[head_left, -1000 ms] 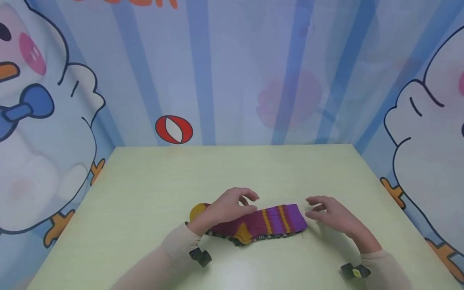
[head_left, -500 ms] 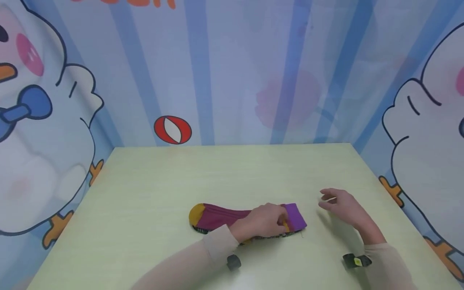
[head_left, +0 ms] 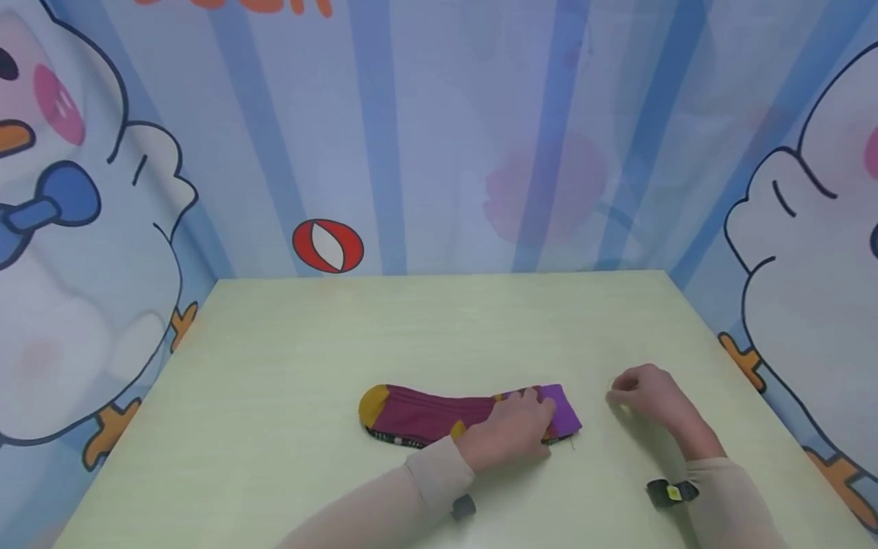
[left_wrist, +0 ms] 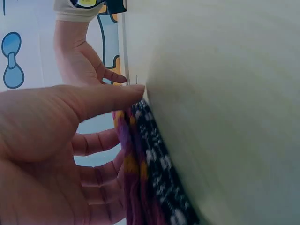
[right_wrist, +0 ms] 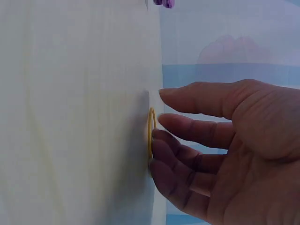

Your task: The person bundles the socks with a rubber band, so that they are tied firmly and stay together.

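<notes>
A maroon sock (head_left: 428,415) with a mustard toe and heel and a purple cuff lies flat, toe to the left. Beneath it shows the edge of a black and white patterned sock (left_wrist: 159,161). My left hand (head_left: 511,429) rests over the cuff end, its fingers on top and its thumb stretched along the near edge, with a gap between thumb and fingers. To the right of the cuff, my right hand (head_left: 650,394) is low at the table, bent fingertips at a thin yellow rubber band (right_wrist: 150,133). Its thumb and index finger stay apart.
The pale table (head_left: 309,335) extends around the socks to a straight back edge. A cartoon-printed backdrop (head_left: 439,137) with blue stripes stands behind it and along both sides. Each wrist carries a small dark camera mount, such as the right mount (head_left: 672,493).
My left hand has moved right along the socks, from the heel area to the cuff end. My right hand has shifted slightly right and lowered its fingers to the rubber band. The socks have stayed put.
</notes>
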`<state>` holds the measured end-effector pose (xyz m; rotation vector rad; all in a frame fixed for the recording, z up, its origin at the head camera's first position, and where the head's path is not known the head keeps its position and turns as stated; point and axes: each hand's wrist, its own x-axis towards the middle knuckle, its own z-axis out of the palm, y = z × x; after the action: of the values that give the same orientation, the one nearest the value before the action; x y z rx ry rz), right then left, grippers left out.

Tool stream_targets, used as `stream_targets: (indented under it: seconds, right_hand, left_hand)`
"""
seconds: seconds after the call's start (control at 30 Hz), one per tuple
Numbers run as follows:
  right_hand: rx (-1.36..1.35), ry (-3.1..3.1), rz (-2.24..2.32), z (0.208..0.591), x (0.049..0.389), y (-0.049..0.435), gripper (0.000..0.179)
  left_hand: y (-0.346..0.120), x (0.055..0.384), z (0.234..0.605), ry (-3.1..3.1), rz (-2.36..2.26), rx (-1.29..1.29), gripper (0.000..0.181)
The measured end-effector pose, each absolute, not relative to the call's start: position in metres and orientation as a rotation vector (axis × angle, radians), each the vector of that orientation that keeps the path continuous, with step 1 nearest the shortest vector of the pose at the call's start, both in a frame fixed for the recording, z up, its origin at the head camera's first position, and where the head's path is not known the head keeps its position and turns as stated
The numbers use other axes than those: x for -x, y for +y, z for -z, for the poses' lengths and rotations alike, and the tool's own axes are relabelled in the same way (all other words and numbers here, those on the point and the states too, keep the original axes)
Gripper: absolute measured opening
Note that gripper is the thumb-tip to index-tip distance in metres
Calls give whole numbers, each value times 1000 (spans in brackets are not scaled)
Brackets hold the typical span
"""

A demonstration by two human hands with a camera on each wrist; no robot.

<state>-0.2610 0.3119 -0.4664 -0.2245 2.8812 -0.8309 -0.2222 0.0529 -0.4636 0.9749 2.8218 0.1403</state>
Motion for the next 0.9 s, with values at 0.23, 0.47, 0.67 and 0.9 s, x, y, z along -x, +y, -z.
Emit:
stream_targets:
  seconds: [0.23,0.47,0.67,0.9]
  right_hand:
    - [229,2901,731,464,261,307,18]
    - [239,2907,644,464,264,305,19]
    - [243,2891,660,467,261,306,20]
    - [256,2875,752,467,259,307,17]
  left_hand:
    - [57,217,464,2913,-80,-993,36]
    - [63,210,464,2985,110,-1039,28]
    - [60,208,464,3020,165,-1117,15]
    - [52,216,464,2986,-73,-1085,17]
